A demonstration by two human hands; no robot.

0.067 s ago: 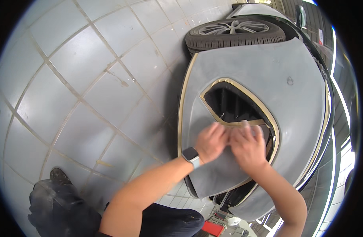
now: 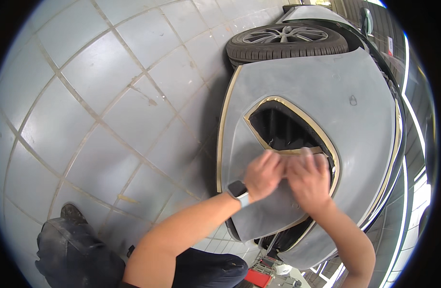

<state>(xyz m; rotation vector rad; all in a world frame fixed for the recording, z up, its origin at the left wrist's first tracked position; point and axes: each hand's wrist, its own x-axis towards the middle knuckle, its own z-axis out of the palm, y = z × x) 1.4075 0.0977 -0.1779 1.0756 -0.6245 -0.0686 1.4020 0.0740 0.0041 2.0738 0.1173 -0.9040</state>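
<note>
A grey, primer-coloured car bumper (image 2: 297,79) has beige masking tape (image 2: 310,117) along the rim of its dark opening (image 2: 283,126). Side by side just below that opening, my left hand (image 2: 264,175) and my right hand (image 2: 308,175) are at the strip of bumper there. Both have their fingers curled and pressed together, slightly blurred. Something brownish shows between them, but its kind is hidden by the fingers. A watch (image 2: 238,189) with a pale band is on my left wrist.
Above the bumper is a car wheel (image 2: 287,43) with a black tyre. Grey floor tiles (image 2: 100,57) stretch along the left. My bent knee (image 2: 220,269) and a dark shoe (image 2: 72,213) are low in view. A red object (image 2: 258,277) lies at the bottom.
Both hands have shifted slightly to the right, staying close together over the bumper. The whole view has barely moved.
</note>
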